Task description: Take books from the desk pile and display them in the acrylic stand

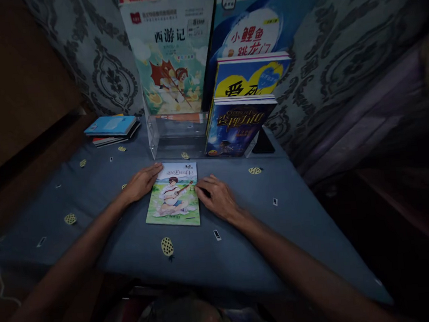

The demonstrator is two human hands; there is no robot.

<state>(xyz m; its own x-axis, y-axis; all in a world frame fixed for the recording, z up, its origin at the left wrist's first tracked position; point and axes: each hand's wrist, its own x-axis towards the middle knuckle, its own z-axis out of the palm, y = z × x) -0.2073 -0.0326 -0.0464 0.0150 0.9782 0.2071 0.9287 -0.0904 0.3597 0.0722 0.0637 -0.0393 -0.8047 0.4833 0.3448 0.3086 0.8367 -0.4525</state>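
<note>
A thin green picture book (pixel 172 195) lies flat on the blue tablecloth (pixel 132 248), its cover showing a seated child with a guitar. My left hand (pixel 141 182) rests at the book's upper left edge, fingers together and stretched toward the corner. My right hand (pixel 215 197) lies at the book's right edge, fingers curled against it. Neither hand has lifted the book.
A clear acrylic stand (pixel 174 134) behind the book holds upright books: a pale one (pixel 171 54), a blue one (pixel 247 23), a yellow-blue one (pixel 248 78) and a dark starry one (pixel 234 126). A small stack of books (pixel 112 129) lies at back left. Patterned curtains hang behind.
</note>
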